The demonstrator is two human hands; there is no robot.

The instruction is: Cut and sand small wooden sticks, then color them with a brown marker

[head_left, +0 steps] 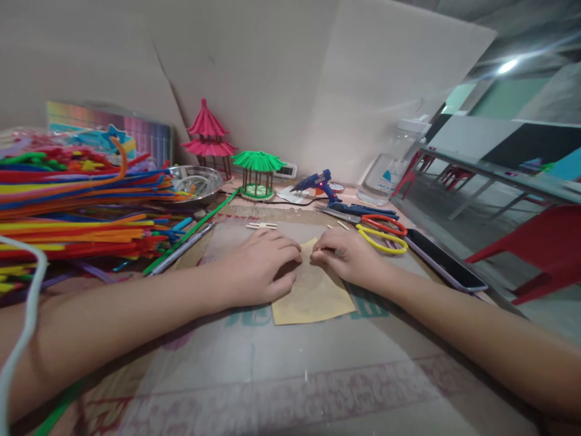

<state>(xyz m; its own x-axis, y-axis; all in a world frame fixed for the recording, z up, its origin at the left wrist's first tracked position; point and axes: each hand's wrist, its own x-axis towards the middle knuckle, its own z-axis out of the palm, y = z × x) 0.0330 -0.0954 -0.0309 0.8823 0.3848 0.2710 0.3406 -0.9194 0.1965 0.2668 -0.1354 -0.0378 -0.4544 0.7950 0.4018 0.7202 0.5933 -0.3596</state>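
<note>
A small sheet of yellow paper (313, 303) lies on the covered table between my hands. My left hand (265, 266) rests on its left edge, fingers curved down and the thumb apart from them, with nothing visible in between. Over the upper right part of the paper, my right hand (347, 254) is closed in a pinch. Anything held at those fingertips is too small or hidden to name. Beyond my left hand are short wooden pieces (262, 226). Scissors with red and yellow handles (384, 233) lie just past my right hand.
Bundles of colored pipe cleaners (82, 188) crowd the left side, beside a metal bowl (197, 181). At the back stand a pink-roofed model (207, 130), a green-roofed model (258, 169), a blue glue gun (318, 183) and a clear bottle (385, 172). A phone (445, 260) lies at right.
</note>
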